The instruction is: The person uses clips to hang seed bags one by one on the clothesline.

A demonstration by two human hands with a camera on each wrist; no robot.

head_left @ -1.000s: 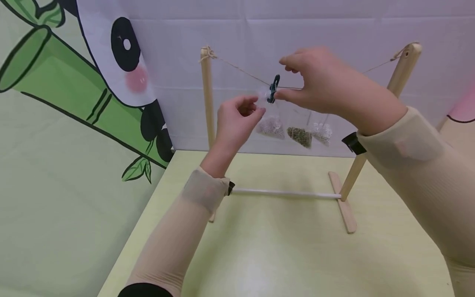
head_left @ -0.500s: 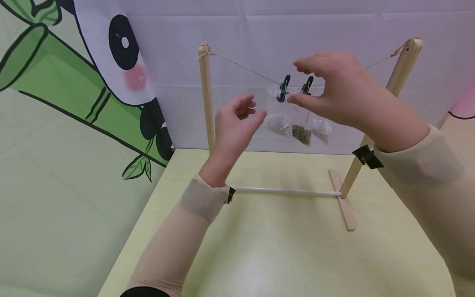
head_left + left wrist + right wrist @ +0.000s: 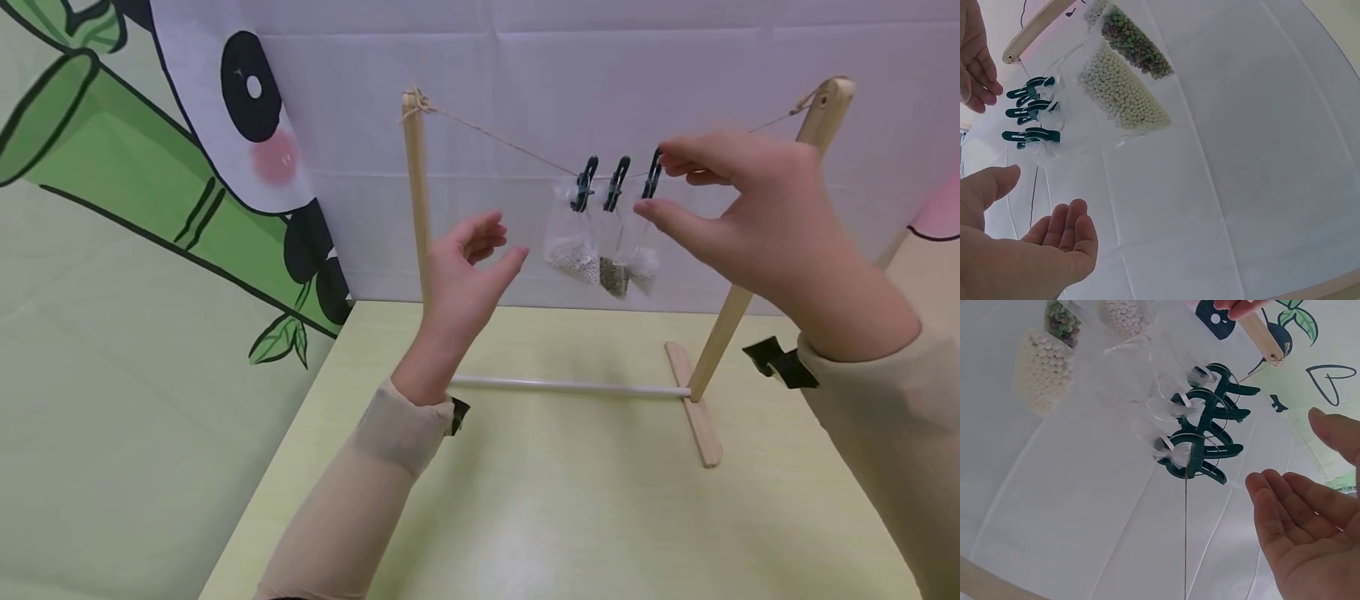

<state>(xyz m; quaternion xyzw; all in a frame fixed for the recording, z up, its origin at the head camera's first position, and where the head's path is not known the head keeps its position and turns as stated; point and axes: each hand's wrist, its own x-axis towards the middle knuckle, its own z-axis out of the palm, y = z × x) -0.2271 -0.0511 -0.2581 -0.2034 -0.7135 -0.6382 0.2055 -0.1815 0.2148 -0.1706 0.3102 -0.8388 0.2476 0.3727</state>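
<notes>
Three dark green spring clips, the left one (image 3: 584, 183), the middle one (image 3: 617, 183) and the right one (image 3: 652, 173), sit side by side on a thin string (image 3: 510, 143). Clear plastic bags hang from them: one of white beads (image 3: 1125, 90), one of green-brown grains (image 3: 1137, 44) and another of pale beads (image 3: 1125, 317). My right hand (image 3: 772, 208) is beside the right clip, thumb and fingers spread; the right wrist view shows a gap to the clips. Left of the bags, my left hand (image 3: 467, 287) is raised with loosely bent fingers, holding nothing.
The string is tied between a left wooden post (image 3: 415, 192) and a right wooden post (image 3: 723, 342). A white rod (image 3: 570, 385) runs low between them, and a flat wooden foot (image 3: 693, 408) rests on the pale table (image 3: 570, 517). A white cloth (image 3: 525, 75) hangs behind.
My right hand has moved right and down, away from the left clip, uncovering the other clips. The left clip and its bag have shifted right. My left hand has drawn slightly down and left.
</notes>
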